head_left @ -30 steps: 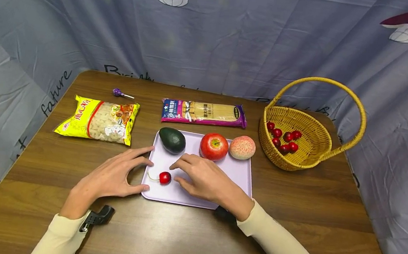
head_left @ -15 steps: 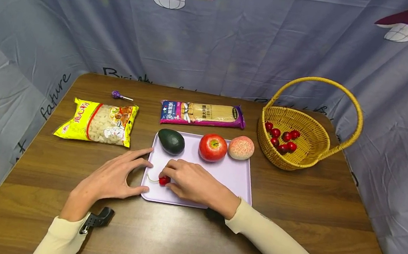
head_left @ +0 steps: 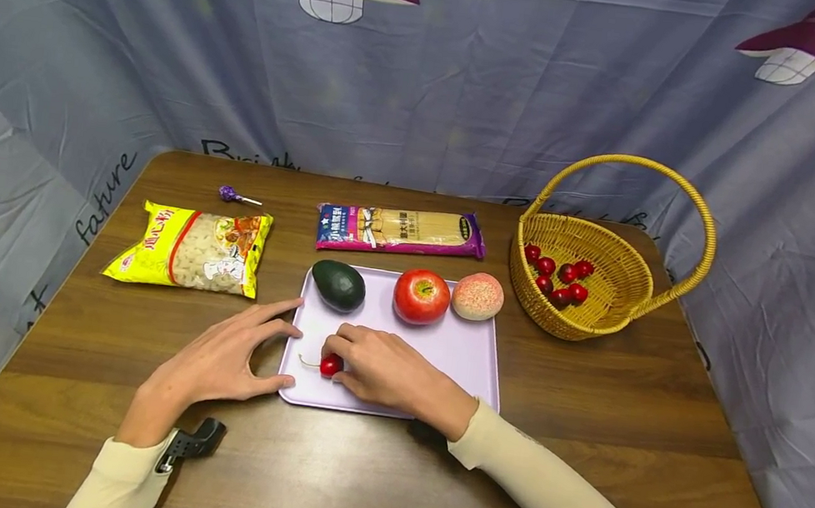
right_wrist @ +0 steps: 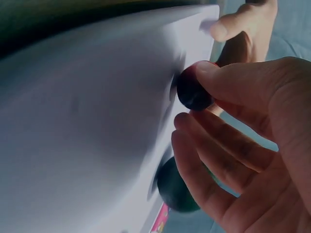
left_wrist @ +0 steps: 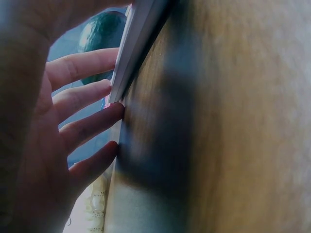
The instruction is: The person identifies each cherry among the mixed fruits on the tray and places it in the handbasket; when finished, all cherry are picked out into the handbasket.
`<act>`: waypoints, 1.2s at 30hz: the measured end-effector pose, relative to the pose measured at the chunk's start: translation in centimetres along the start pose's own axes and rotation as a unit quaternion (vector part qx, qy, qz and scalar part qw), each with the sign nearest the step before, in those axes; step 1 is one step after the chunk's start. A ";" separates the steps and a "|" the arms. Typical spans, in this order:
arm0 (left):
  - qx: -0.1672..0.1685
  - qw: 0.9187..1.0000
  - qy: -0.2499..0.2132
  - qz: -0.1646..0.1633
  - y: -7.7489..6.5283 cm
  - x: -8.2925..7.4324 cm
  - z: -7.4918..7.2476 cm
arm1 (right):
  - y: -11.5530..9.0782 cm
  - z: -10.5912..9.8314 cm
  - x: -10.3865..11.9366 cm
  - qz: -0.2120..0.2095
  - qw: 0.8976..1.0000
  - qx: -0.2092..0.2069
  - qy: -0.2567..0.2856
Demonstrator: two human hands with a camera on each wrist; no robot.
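A pale lilac tray (head_left: 451, 364) lies on the wooden table. My right hand (head_left: 394, 371) reaches over it and pinches a red cherry (head_left: 330, 365) between thumb and fingers; the stem points left. In the right wrist view the thumb lies against the cherry (right_wrist: 190, 91), close over the tray. With fingers spread, my left hand (head_left: 218, 356) touches the tray's left edge, and the left wrist view has its fingertips right at the rim (left_wrist: 127, 53). Along the tray's far side sit a dark green avocado (head_left: 338, 285), a red apple (head_left: 421, 297) and a pinkish peach (head_left: 478, 296).
A yellow wicker basket (head_left: 568, 327) with a tall handle stands right of the tray, several cherries inside. Behind the tray lies a purple noodle packet (head_left: 402, 231). At left are a yellow bag of pasta (head_left: 189, 248) and a purple lollipop (head_left: 229, 194). A curtain hangs beyond the table.
My right hand has come down onto the cherry and closed its thumb and fingers on it. The cherry has shifted slightly right relative to the tray. My left hand stays at the tray's edge.
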State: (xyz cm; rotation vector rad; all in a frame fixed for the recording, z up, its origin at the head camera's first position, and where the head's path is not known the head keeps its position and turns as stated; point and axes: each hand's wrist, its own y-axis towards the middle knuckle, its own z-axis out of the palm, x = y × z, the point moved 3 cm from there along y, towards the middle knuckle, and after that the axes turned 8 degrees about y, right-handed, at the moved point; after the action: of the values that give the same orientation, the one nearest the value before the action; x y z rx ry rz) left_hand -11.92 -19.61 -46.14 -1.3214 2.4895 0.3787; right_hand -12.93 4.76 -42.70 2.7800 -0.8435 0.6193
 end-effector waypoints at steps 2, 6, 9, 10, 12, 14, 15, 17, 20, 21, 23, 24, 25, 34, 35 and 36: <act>-0.002 1.000 0.001 0.002 0.0 0.0 0.0 | -0.3 -0.1 -0.3 0.008 1.000 -0.003 0.002; -0.005 1.000 0.004 0.003 0.1 0.0 0.0 | -1.4 -0.7 -0.9 0.014 1.000 -0.024 0.013; -0.004 1.000 0.005 0.003 0.1 0.0 0.0 | -2.5 -1.5 -1.3 0.016 0.998 -0.047 0.023; -0.005 1.000 0.006 0.004 0.1 0.0 0.0 | -2.8 -1.8 -1.4 0.019 0.998 -0.056 0.027; -0.005 1.000 0.006 0.004 0.0 0.0 0.1 | -3.6 -2.6 -1.7 0.028 0.996 -0.071 0.035; -0.007 1.000 0.007 0.005 0.0 0.0 0.1 | -4.4 -3.5 -2.0 0.040 0.995 -0.085 0.039; -0.008 1.000 0.007 0.006 0.0 0.1 0.1 | -4.8 -4.1 -2.2 0.045 0.994 -0.094 0.038; -0.011 1.000 0.008 0.008 0.0 0.1 0.1 | -5.6 -5.1 -2.7 0.054 0.992 -0.114 0.030; -0.013 1.000 0.007 0.009 0.1 0.1 0.1 | -6.9 -6.8 -3.6 0.075 0.987 -0.141 0.019; -0.013 1.000 0.007 0.009 0.1 0.1 0.1 | -7.4 -7.3 -4.0 0.085 0.985 -0.150 0.015; -0.014 1.000 0.006 0.010 0.2 0.1 0.0 | -8.3 -8.4 -4.9 0.106 0.980 -0.165 0.015; -0.014 1.000 0.005 0.010 0.2 0.1 0.0 | -8.8 -8.9 -5.3 0.116 0.978 -0.173 0.016; -0.014 1.000 0.005 0.010 0.2 0.1 0.0 | -9.3 -9.4 -5.8 0.126 0.975 -0.183 0.016; -0.014 1.000 -0.001 0.011 0.1 0.1 0.0 | -14.1 -12.5 -10.5 0.185 0.947 -0.263 0.004; -0.014 1.000 -0.001 0.011 0.1 0.1 0.0 | -14.6 -12.7 -11.0 0.192 0.944 -0.268 -0.001; -0.013 1.000 -0.001 0.011 0.1 0.1 0.0 | -15.1 -12.9 -11.5 0.200 0.941 -0.272 -0.007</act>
State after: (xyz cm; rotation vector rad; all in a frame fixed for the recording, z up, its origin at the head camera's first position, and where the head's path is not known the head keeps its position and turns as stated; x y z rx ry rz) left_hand -12.07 -19.60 -46.20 -1.3055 2.5078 0.4190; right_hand -17.43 26.47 -36.79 2.1318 -1.3596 0.3456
